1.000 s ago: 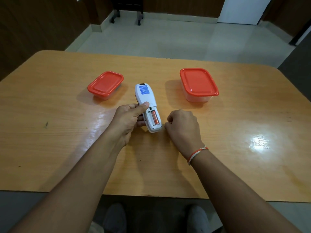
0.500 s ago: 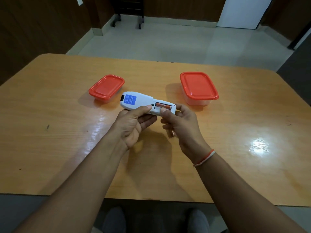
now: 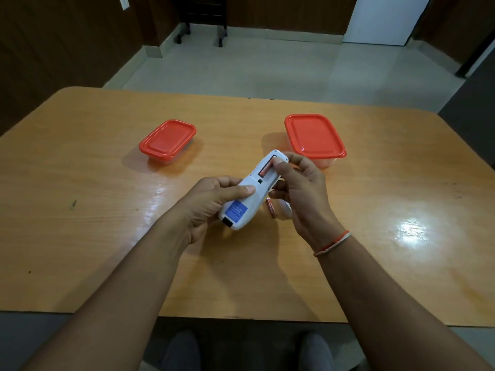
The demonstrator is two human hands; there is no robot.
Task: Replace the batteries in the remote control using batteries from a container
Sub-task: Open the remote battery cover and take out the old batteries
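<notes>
A white remote control (image 3: pixel 249 199) with a blue label is held above the table, back side up, its battery bay open. My left hand (image 3: pixel 211 202) grips its near end. My right hand (image 3: pixel 302 188) holds its far end, thumb pressing on an orange battery (image 3: pixel 264 170) in the bay. A second orange battery (image 3: pixel 271 208) lies on the table under my hands, beside a white piece (image 3: pixel 285 210) that looks like the bay cover. Two clear containers with red lids stand behind: a small one (image 3: pixel 168 139) at left, a larger one (image 3: pixel 314 136) at right.
The wooden table (image 3: pixel 93 215) has rounded far corners and its near edge runs just above my knees. A tiled floor and a chair's wheeled legs (image 3: pixel 201 36) lie beyond the far edge.
The remote left the table, lifted by both hands and turned so its battery bay now points away from me. My right thumb moved onto the battery in the bay.
</notes>
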